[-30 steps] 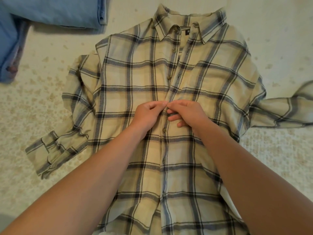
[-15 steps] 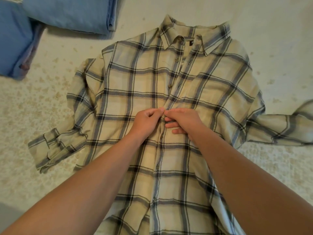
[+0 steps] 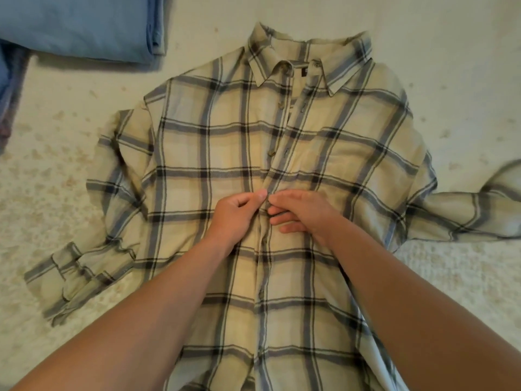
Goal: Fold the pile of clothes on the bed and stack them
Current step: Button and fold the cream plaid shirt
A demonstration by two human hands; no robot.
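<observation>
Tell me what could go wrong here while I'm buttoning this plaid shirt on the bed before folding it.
The buttons above your left hand and right hand look undone, so the plaid shirt may gape open when folded. The left sleeve lies crumpled and could fold in creased. The right sleeve stretches far out sideways and may drag the shirt crooked.

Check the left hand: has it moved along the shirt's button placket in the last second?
No. The left hand pinches the plaid shirt at its placket between the same two dark horizontal stripes as before; only the camera shifted.
</observation>
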